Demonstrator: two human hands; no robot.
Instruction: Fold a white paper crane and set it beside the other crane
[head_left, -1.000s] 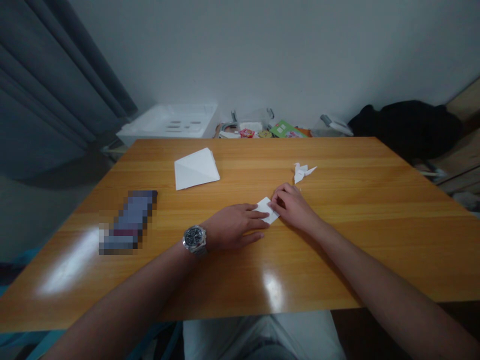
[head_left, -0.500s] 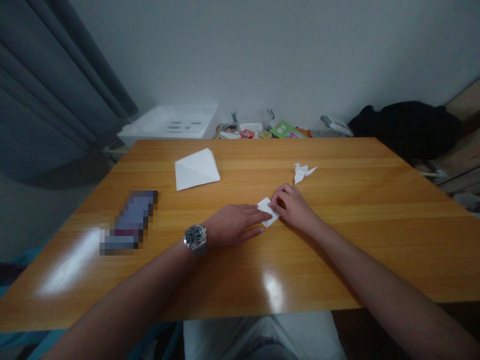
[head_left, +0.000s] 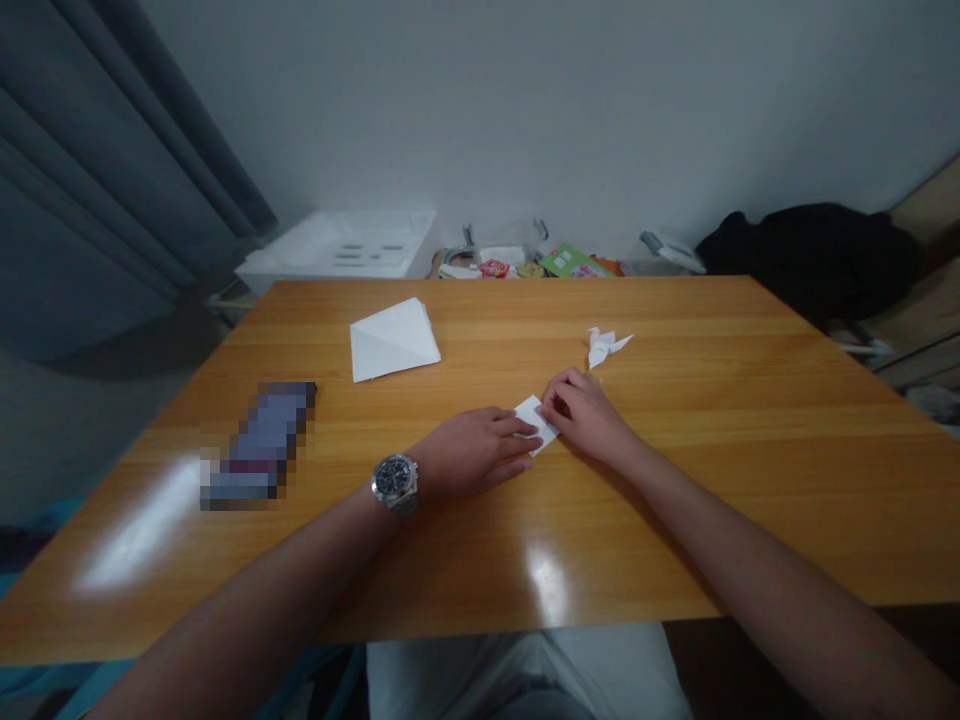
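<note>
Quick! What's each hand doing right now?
Left hand: open, fingers flat on the small folded paper.
Right hand: fingers curled at the paper's right edge; pinching or only pressing cannot be told.

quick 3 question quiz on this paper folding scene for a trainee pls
1. True or false: the left hand and the right hand both touch the small folded paper on the table.
2. Which wrist wears the watch? A left, B right, C neither.
3. Fill in: the paper crane lies just beyond the ___ hand.
Key: 1 true; 2 A; 3 right.
</note>
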